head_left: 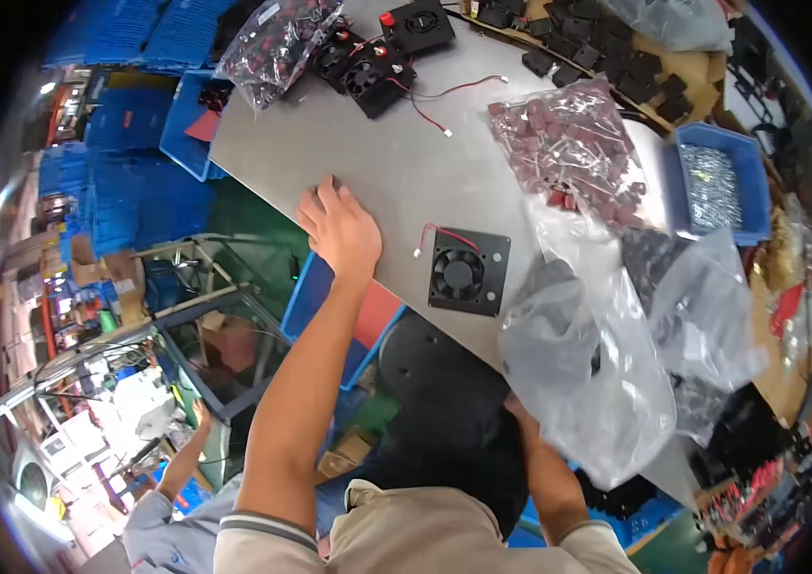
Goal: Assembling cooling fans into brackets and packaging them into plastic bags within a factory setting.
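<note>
My left hand (341,230) rests on the edge of the grey metal table (367,143), fingers spread, holding nothing. To its right lies a small black fan on a square black plate (468,273), with a thin red wire and a white plug. My right hand (518,409) is low by the near table edge, beside a clear plastic bag (607,373); its fingers are mostly hidden, so its grip does not show. Several black fans with red caps and wires (372,77) lie at the far side of the table.
A bag of dark red parts and screws (578,143) lies behind the clear bags. At the right stands a blue bin of screws (712,187). A bag of small parts (277,48) sits far left. Another person's arm (186,454) shows at lower left.
</note>
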Motion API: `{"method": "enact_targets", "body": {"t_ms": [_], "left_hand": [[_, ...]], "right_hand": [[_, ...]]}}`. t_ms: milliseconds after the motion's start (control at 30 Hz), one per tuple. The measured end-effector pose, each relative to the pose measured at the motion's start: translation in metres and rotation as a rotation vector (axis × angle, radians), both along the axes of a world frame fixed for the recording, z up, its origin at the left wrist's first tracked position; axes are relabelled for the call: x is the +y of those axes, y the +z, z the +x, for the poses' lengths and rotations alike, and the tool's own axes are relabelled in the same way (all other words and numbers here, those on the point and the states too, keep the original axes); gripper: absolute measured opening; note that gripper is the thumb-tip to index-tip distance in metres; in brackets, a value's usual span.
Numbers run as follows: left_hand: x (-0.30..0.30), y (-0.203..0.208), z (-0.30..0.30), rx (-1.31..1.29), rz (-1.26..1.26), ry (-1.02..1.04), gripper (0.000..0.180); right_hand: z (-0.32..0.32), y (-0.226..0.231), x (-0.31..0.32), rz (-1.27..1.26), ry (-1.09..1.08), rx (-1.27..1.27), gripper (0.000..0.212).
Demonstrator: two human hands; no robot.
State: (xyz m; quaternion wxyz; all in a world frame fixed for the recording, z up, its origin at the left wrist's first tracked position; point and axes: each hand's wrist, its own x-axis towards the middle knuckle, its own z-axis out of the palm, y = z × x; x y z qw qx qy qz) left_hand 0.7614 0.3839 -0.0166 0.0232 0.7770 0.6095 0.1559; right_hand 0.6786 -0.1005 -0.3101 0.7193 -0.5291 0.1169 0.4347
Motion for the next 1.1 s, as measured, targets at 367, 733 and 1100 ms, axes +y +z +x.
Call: {"method": "enact_targets", "body": {"t_ms": [367, 733, 1100], "left_hand": [[-0.003, 0.0, -0.003, 0.027, 0.042, -0.089, 0.035], [0.004, -0.003, -0.01, 0.004, 0.081, -0.124, 0.035], [0.003, -0.002, -0.017, -0.005, 0.047, -0.051, 0.036]], "right_hand": [[-0.064, 0.003, -0.154, 0.12, 0.181, -0.178, 0.057], [-0.002, 0.013, -0.046, -0.075, 0.356, -0.392, 0.056], [0.008, 0.007, -0.036, -0.165, 0.701, -0.644, 0.054]]}}
